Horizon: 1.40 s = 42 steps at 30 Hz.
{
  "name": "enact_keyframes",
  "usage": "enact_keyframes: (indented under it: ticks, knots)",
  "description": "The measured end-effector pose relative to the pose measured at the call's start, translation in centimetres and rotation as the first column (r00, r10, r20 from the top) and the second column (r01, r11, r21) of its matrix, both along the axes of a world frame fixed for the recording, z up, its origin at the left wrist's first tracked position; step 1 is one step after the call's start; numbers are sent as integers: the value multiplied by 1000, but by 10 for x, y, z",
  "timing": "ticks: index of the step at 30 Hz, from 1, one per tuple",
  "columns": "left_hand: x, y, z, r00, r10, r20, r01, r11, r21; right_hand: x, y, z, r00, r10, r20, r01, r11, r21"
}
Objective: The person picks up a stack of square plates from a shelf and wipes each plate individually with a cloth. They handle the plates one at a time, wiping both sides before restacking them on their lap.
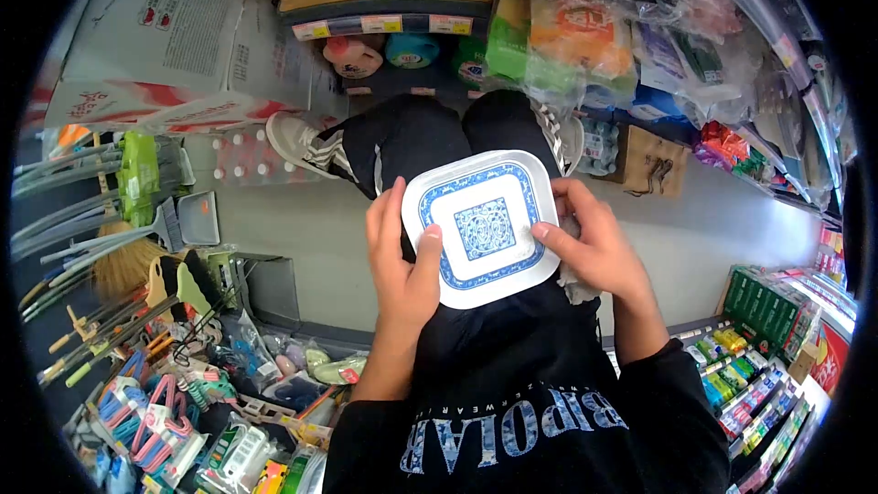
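Observation:
A square white plate (481, 227) with rounded corners and a blue pattern lies over my lap, held between both hands. My left hand (402, 256) grips its left edge, the thumb on the rim and the fingers along the side. On the opposite edge, my right hand (590, 238) has its thumb on the rim, with the other fingers partly hidden behind the plate. A crumpled greyish cloth (576, 286) hangs beneath my right hand, partly covered by it.
Shelves with detergent bottles (412, 50) stand beyond my knees. Large cartons (174, 46) are at the upper left, brooms (128, 261) and hangers (163, 416) at the left. Bagged goods (585, 32) hang at the upper right; small packets (732, 375) fill racks at the lower right.

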<state>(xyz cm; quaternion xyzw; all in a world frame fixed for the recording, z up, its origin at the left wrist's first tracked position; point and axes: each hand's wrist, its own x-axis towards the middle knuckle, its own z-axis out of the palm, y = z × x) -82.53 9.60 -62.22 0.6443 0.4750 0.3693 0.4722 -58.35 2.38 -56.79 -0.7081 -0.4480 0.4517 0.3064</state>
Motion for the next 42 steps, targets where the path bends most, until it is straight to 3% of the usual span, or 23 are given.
enact_keyframes:
  ticks: [1, 3, 9, 11, 14, 15, 16, 18, 19, 20, 22, 25, 27, 30, 31, 33, 36, 39, 41, 42]
  knots:
    - [-2, 2, 2, 1000, -4, -18, 4, 1000, -9, 2, 0, -6, 1000, -15, -4, 15, 995, 96]
    - [-1, 2, 12, 998, 17, -64, -19, 999, -30, 2, 3, -3, 999, 29, 37, -30, 999, 11]
    - [5, 6, 24, 923, 69, -378, 66, 941, 333, 1, 7, 8, 940, 120, 320, -131, 991, 14]
    - [9, 5, 27, 946, 77, -316, 26, 950, 310, 0, 7, 15, 904, 136, 405, -158, 987, 20]
    - [9, 4, 33, 973, 44, -228, 12, 972, 237, 4, 6, 24, 919, 142, 368, -154, 988, 3]
    - [10, 4, 36, 980, 24, -197, 17, 978, 207, 6, 7, 27, 962, 110, 250, -116, 993, 11]
    - [13, 0, 41, 1000, 23, -15, -22, 997, 69, 8, 8, 33, 989, 75, 127, -77, 997, 12]
    - [20, -8, 56, 937, 95, 336, -19, 975, -221, 9, 8, 33, 999, 29, -42, -27, 999, 44]
    - [22, -9, 68, 900, 59, 432, 52, 969, -241, 9, 9, 31, 996, 20, -85, -13, 997, 81]
    - [24, -11, 74, 914, -7, 406, 89, 979, -185, 10, 9, 29, 992, 12, -128, 3, 993, 118]
    - [33, -15, 89, 844, 18, 536, 124, 965, -229, 12, 9, 30, 988, 41, -148, -21, 990, 139]
    - [35, -8, 106, 717, 150, 680, 252, 855, -454, 12, 11, 30, 984, 30, -175, -2, 988, 154]
    - [32, -8, 110, 714, 244, 656, 232, 802, -551, 15, 11, 33, 977, -7, -212, 31, 993, 112]
    - [29, -7, 114, 735, 303, 607, 137, 810, -570, 18, 7, 33, 975, -110, -195, 172, 926, 338]
    - [27, -6, 116, 743, 312, 592, 90, 830, -551, 25, 3, 40, 987, -79, -143, 125, 928, 351]
    - [26, -3, 121, 770, 328, 548, -17, 868, -496, 28, 2, 52, 953, -55, -299, 196, 863, 466]
    - [25, -6, 118, 800, 271, 535, -39, 914, -405, 7, -1, 62, 851, -12, -525, 344, 768, 539]
    - [22, -9, 111, 819, 138, 557, 60, 945, -321, -4, 5, 60, 861, 165, -482, 207, 751, 627]
    - [28, -13, 109, 825, 115, 553, 51, 960, -276, -3, 19, 58, 966, 221, -132, -75, 732, 678]
    - [30, -15, 108, 828, 106, 550, 44, 967, -253, -9, 23, 60, 986, 164, -28, -103, 733, 672]
